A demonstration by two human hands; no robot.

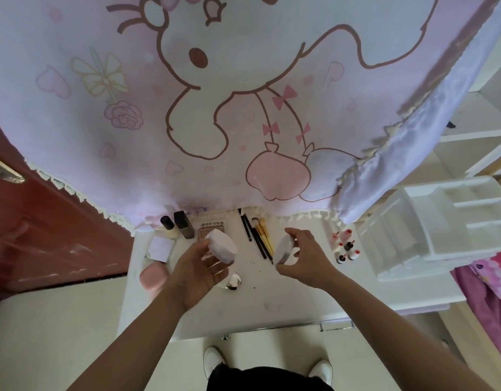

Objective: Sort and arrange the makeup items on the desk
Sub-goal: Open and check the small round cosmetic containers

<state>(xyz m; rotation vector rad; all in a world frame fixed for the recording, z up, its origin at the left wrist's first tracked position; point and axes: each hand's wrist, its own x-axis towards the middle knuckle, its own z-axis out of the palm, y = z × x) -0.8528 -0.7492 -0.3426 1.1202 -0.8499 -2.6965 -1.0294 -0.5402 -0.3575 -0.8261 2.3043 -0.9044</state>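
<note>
My left hand [200,270] holds a round pale pink jar [223,245] above the white desk [286,300]. My right hand [305,256] grips its round lid [283,249], tilted on edge, a short way to the right of the jar. Below the jar a small shiny silver dome [233,281] lies on the desk. Several brushes and pencils [259,235] lie behind the lid. Small nail polish bottles [346,245] stand at the right. A pink compact [153,275], a white box [161,247], two bottles [176,225] and a palette [211,224] sit at the left and back.
A white plastic organiser [438,227] with several compartments stands at the desk's right end. A pink cartoon curtain [215,108] hangs over the back edge. A red-brown door [46,221] is at the left, pink bedding [492,283] at the right. My white shoes [214,359] show below the front edge.
</note>
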